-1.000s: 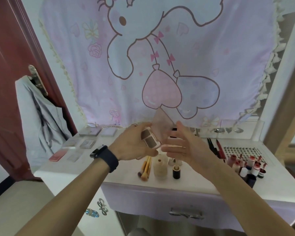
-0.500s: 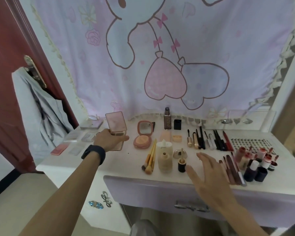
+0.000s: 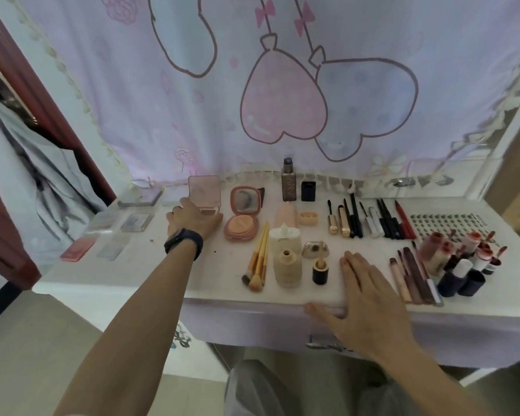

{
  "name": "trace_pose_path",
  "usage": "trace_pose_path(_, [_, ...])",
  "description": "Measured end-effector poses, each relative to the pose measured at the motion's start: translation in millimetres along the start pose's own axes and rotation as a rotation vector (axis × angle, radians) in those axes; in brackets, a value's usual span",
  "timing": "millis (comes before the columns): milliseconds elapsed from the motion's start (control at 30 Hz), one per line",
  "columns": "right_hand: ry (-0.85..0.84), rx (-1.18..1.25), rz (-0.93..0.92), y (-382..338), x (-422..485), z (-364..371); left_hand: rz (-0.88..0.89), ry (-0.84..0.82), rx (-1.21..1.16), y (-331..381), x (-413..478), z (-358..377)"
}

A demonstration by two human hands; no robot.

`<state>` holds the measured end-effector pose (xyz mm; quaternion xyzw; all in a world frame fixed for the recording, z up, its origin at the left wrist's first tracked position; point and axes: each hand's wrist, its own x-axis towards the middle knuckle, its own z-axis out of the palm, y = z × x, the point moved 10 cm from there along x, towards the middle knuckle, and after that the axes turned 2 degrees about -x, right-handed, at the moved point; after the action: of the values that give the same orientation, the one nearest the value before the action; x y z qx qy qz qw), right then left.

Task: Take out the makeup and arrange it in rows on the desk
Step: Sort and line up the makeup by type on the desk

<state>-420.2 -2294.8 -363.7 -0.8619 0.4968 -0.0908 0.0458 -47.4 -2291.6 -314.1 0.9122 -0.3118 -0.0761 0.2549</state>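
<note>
**Entry: square pink compact (image 3: 204, 191), placement.**

- Location: left of centre in the frame, back part of the tabletop (image 3: 219, 280). It sits just left of the round blush compact (image 3: 242, 219), lid standing upright and open.
- Left hand (image 3: 192, 221): lies over the compact's base, fingers to the base's left and thumb at its right corner, grasping it. A dark watch (image 3: 183, 244) is on the wrist.
- Right hand (image 3: 365, 291): palm down at the front edge of the tabletop, lower centre-right, fingers straight and released, holding nothing.

**Change noted.** A second ago both hands held this compact in the air in front of the tabletop. Half a second ago the left hand alone was carrying it leftward, while the right hand hovered above the tabletop's front edge. Now the compact's base appears to rest on the surface and the right hand rests on the edge.

**Other stock, laid in rows.**
- Flat palettes (image 3: 135, 222), far left.
- Brushes (image 3: 258, 259) and beige bottles (image 3: 286, 267), centre.
- Mascaras and pencils (image 3: 370, 221), upper right.
- Lip products (image 3: 463, 259), far right.

**Assessment.** The compact seems to join the blush compact's row. What likely remains for this piece is letting go. The task looks well advanced, though the closed drawer (image 3: 321, 345) below may hold more.
</note>
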Motion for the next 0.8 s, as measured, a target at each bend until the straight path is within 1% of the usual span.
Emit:
trace_pose_path(167, [-0.013, 0.001, 0.005, 0.0, 1.0, 1.6, 0.022, 0.013, -0.050, -4.1, 3.8, 12.1])
trace_pose_path(300, [0.023, -0.005, 0.006, 1.8, 0.1, 2.4, 0.049, -0.002, -0.120, -14.1, -2.3, 10.6])
trace_pose_path(433, [0.012, -0.018, -0.004, -0.5, -0.6, 3.1, 0.074, 0.043, -0.020, -29.8, -22.6, 2.5])
trace_pose_path(533, [0.023, -0.037, -0.007, -1.4, -0.5, 2.1, 0.085, 0.066, -0.010, -35.6, -26.8, -0.1])
trace_pose_path(800, [0.030, -0.016, -0.004, -0.7, -2.2, 3.4, 0.068, 0.092, 0.036, -19.2, -6.1, 13.0])
